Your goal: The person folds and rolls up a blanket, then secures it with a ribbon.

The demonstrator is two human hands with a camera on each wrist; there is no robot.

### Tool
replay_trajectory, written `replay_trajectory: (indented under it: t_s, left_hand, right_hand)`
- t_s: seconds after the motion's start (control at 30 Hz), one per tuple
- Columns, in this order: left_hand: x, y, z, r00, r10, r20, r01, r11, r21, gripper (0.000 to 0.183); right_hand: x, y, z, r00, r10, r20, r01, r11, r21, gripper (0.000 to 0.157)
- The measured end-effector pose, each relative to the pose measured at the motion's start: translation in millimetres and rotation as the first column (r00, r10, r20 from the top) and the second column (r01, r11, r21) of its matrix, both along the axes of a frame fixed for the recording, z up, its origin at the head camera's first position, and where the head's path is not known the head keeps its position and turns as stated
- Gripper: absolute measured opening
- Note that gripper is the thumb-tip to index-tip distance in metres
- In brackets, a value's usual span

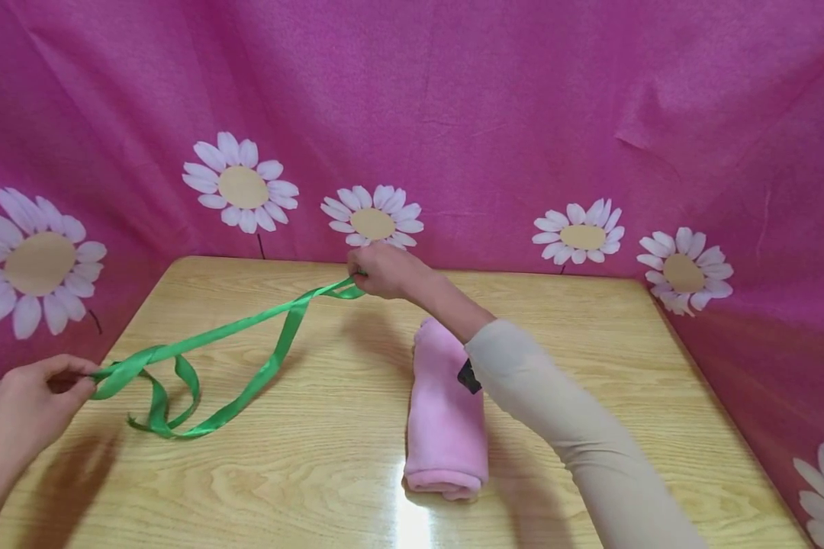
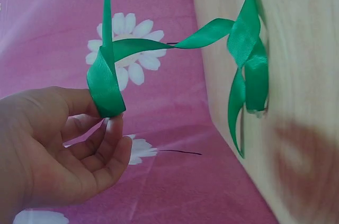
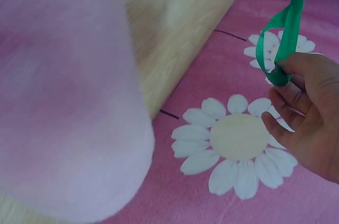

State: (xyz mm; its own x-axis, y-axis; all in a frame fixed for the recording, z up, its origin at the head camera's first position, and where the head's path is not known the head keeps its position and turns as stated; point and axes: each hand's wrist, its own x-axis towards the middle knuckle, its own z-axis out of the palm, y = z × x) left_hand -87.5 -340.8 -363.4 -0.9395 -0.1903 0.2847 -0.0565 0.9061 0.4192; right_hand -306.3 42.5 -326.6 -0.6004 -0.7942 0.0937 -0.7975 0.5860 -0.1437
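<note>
With our left hand [image 1: 30, 408] left of the pink roll [image 1: 446, 435] and right hand [image 1: 387, 271] beyond it, we pinched the green ribbon [image 1: 233, 327], judging gentle tension best against twists.

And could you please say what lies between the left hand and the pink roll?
In the head view: the green ribbon, nearer the left hand, then bare tabletop up to the pink roll.

Head view moderately bright, with 1 white glare patch on the counter [image 1: 302, 488] near the pink roll [image 1: 446, 415]. A soft shadow lies beneath the left hand [image 1: 27, 408]. Right wrist view: pink roll out of focus.
</note>
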Motion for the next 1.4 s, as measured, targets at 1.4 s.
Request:
replay_trajectory:
  t_s: [1.4]
  left_hand:
    - [-43.8, 31.2, 52.0, 0.995, 0.002, -0.102, 0.001, 0.999, 0.032, 0.021]
  right_hand:
    - [-16.0, 99.2, -5.3, 0.905, -0.095, -0.414, 0.146, 0.985, 0.094, 0.006]
